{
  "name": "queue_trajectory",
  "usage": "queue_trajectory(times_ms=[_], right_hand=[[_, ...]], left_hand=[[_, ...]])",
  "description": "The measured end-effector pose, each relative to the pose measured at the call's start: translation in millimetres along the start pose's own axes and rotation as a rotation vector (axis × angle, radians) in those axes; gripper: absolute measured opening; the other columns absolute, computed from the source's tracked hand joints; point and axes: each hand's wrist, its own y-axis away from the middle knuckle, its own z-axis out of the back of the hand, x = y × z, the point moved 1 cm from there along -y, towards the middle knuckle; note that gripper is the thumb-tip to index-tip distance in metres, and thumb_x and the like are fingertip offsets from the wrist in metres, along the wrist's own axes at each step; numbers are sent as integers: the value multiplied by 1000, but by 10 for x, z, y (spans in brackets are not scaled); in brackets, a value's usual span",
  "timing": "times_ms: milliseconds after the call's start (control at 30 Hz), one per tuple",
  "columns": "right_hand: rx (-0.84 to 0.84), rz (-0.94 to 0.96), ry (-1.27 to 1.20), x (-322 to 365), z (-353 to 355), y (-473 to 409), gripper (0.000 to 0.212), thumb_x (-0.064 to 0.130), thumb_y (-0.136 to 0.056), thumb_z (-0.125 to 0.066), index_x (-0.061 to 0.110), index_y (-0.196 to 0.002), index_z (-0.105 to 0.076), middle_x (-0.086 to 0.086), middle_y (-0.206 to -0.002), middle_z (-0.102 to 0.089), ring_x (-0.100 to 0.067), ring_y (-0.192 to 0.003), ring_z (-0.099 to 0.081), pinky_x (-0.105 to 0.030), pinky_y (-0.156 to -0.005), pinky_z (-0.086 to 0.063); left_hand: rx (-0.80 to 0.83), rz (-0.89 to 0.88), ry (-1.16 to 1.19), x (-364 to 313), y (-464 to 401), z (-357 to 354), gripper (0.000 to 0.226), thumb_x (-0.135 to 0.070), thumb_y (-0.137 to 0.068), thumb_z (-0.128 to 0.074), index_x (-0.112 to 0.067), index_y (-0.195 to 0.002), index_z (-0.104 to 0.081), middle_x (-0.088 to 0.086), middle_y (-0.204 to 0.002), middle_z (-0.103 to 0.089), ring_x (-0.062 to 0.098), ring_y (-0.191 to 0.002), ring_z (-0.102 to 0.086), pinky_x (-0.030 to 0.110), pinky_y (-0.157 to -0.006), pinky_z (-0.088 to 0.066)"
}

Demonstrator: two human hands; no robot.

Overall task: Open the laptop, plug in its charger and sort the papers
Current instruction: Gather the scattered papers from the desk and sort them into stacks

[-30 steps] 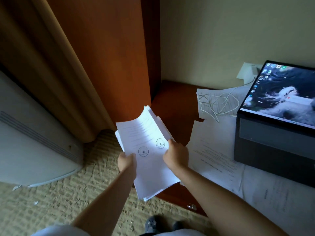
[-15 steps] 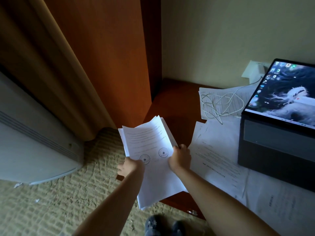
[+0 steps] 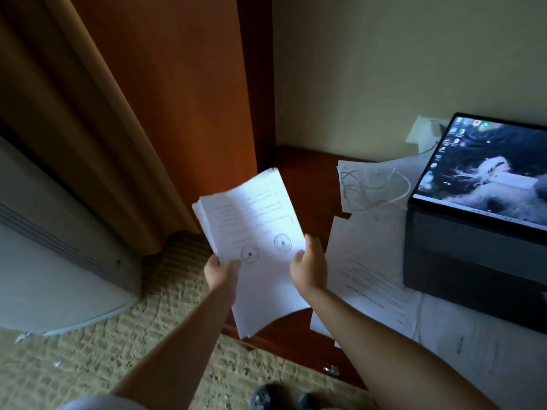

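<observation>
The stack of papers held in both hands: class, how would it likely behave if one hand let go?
The stack of papers would probably flop: its top corner already curls past the left hand and right hand. It looks light, pinched only at the edges. Its sheets already sit fanned, so they could well slide apart.

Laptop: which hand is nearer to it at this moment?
Right. The right hand grips the paper stack on its laptop-facing edge; the left hand holds the stack's far side, farther from the laptop.
</observation>
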Motion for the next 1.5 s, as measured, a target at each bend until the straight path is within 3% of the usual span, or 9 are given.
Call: queue_trajectory(times_ms=[167, 333, 467, 567, 733, 933, 1067, 1200, 1500], right_hand=[[-177, 0, -312, 353, 273, -90, 33, 4, -92, -47, 7, -124, -45, -7, -123, -57, -21, -106, -58, -23, -78, -40], [-240, 22, -421, 420, 388, -96, 51, 2, -88, -50, 13, -135, -37, -4, -127, -56, -18, -104, -58, -25, -77, -42], [-279, 87, -433, 533, 492, -102, 46, -2, -89, -44, 9, -133, -40, -4, -123, -54, -26, -102, -56, -18, -76, -38], [-299, 127, -424, 579, 549, -67, 47, 0, -92, -45, 8, -138, -37, -5, -131, -49, -24, -106, -55, -4, -73, -34], [-265, 36, -398, 469, 510, 83, 51, -1, -91, -46, 7, -140, -33, -11, -137, -47, -15, -94, -53, -14, -73, -34], [-296, 43, -388, 425, 500, 133, 53, -2, -90, -46, 11, -140, -32, -6, -135, -50, -23, -109, -57, -25, -84, -43], [-311, -23, -391, 321, 436, 189, 50, -7, -90, -41, 10, -136, -33, -11, -130, -54, -28, -106, -58, -37, -87, -48], [-314, -40, -387, 303, 422, 205, 55, -8, -89, -41, 11, -140, -30, -8, -134, -50, -22, -103, -56, -32, -84, -47], [-300, -98, -262, 49, 319, 286, 48, -7, -91, -40, 9, -136, -34, -13, -133, -51, -31, -116, -54, -38, -90, -49]], left_hand=[[144, -382, 98, -543, 165, 58, 32, 0, -80, -68, -19, -100, -53, -5, -93, -60, 8, -84, -60, 19, -62, -48], [188, -424, 176, -623, 215, 147, 70, 1, -76, -71, -23, -131, -36, 0, -108, -57, 10, -98, -59, 29, -79, -52], [182, -496, 129, -703, 242, 164, 33, -6, -88, -60, -15, -119, -53, 0, -106, -63, 17, -100, -63, 37, -84, -55], [172, -563, 143, -762, 291, 148, 24, -7, -91, -55, -14, -114, -52, -1, -101, -61, 14, -93, -62, 30, -75, -55], [168, -520, 138, -637, 301, 135, 12, -8, -92, -51, -20, -97, -51, 1, -94, -58, 21, -91, -59, 27, -69, -49], [228, -500, 121, -571, 354, 94, 26, -9, -92, -52, -21, -114, -46, -1, -104, -58, 14, -94, -59, 28, -73, -50], [255, -419, 107, -475, 351, 71, 26, -8, -92, -49, -15, -115, -57, 5, -105, -64, 23, -100, -62, 39, -80, -55], [284, -444, 78, -411, 392, 87, 24, -5, -91, -51, -20, -109, -53, 0, -100, -63, 17, -94, -63, 28, -70, -53], [379, -355, -40, -302, 233, 85, 25, -3, -87, -55, -17, -107, -59, 2, -101, -67, 23, -95, -66, 39, -79, -57]])
